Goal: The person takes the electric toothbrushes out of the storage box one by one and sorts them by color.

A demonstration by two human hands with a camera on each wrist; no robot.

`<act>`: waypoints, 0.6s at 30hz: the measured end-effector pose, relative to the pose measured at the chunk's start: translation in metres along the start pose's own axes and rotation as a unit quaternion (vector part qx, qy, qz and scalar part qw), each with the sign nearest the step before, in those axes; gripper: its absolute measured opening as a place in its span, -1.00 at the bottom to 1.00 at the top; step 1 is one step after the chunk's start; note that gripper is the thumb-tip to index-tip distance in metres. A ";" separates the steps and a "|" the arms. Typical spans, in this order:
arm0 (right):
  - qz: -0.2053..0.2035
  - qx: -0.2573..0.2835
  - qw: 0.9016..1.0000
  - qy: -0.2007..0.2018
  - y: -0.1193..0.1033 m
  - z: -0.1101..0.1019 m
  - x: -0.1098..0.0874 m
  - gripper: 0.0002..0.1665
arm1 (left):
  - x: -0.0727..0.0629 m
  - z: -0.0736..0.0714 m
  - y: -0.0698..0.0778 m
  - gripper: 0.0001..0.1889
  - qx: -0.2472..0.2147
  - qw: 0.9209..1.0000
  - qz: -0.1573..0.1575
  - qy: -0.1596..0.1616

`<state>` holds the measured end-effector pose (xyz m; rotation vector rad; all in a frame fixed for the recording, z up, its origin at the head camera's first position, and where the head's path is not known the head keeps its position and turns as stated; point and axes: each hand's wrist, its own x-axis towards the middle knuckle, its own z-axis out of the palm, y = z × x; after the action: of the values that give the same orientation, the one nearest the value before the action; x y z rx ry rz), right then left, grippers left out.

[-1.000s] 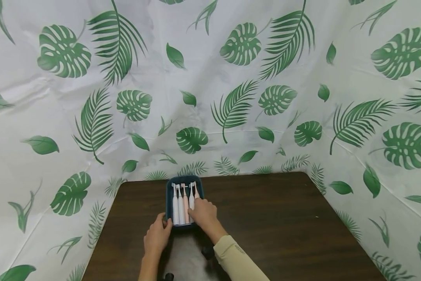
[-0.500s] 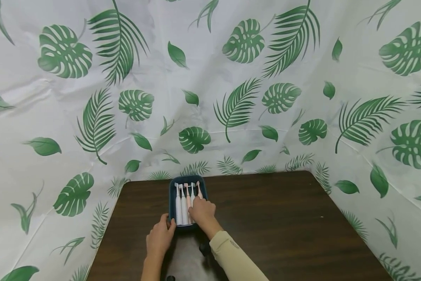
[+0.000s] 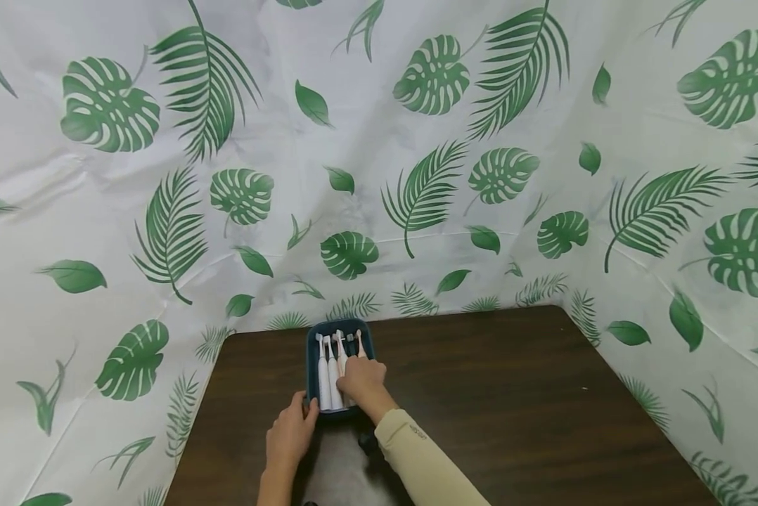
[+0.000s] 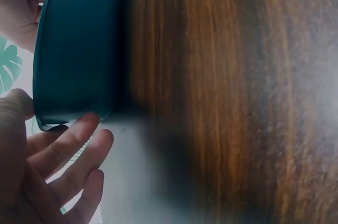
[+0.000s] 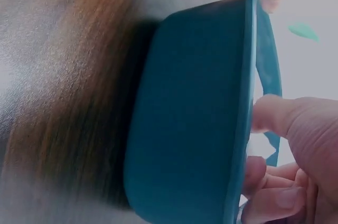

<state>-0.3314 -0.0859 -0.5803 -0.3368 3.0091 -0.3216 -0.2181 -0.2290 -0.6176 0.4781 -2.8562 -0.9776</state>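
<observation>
A dark blue bin (image 3: 310, 369) stands on the table, with several slim electric toothbrushes (image 3: 323, 379) lying side by side in it, white and pink. My left hand (image 3: 290, 430) holds the bin's near left corner, thumb at the rim and fingers against the outer wall; the left wrist view shows these fingers (image 4: 74, 139) below the bin's side. Reaching into the bin's right half, my right hand (image 3: 363, 381) has its fingers curled around a white toothbrush (image 3: 343, 357), whose lower part is hidden by the hand. A pink toothbrush (image 3: 361, 343) lies at the right wall.
The dark wooden table (image 3: 480, 393) extends widely to the right of the bin. A small black object (image 3: 368, 441) shows below the right wrist. A white leaf-print curtain (image 3: 366, 176) hangs right behind the table's back edge.
My right hand has shifted slightly left inside the bin. A white toothbrush's head has moved left, now overlapping the pink one beside it. The left hand keeps its hold on the corner.
</observation>
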 end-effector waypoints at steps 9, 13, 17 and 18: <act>0.015 0.067 0.996 0.056 0.027 -0.018 -0.004 -0.46 | 0.000 0.013 0.010 -0.62 -0.028 0.999 0.014 -0.010; 0.003 0.094 0.993 0.065 0.025 -0.029 -0.001 -0.47 | -0.001 0.009 0.008 -0.62 -0.033 0.999 -0.007 -0.007; -0.008 0.127 0.988 0.091 0.022 -0.040 0.002 -0.58 | -0.002 0.001 0.003 -0.63 -0.033 0.999 -0.028 -0.009; -0.010 0.139 0.985 0.100 0.022 -0.044 0.001 -0.60 | -0.003 0.000 0.002 -0.63 -0.033 0.999 -0.031 -0.009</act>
<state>-0.3425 -0.0564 -0.5427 -0.3264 3.0932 -0.8139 -0.2159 -0.2269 -0.6165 0.5588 -2.8301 -1.0873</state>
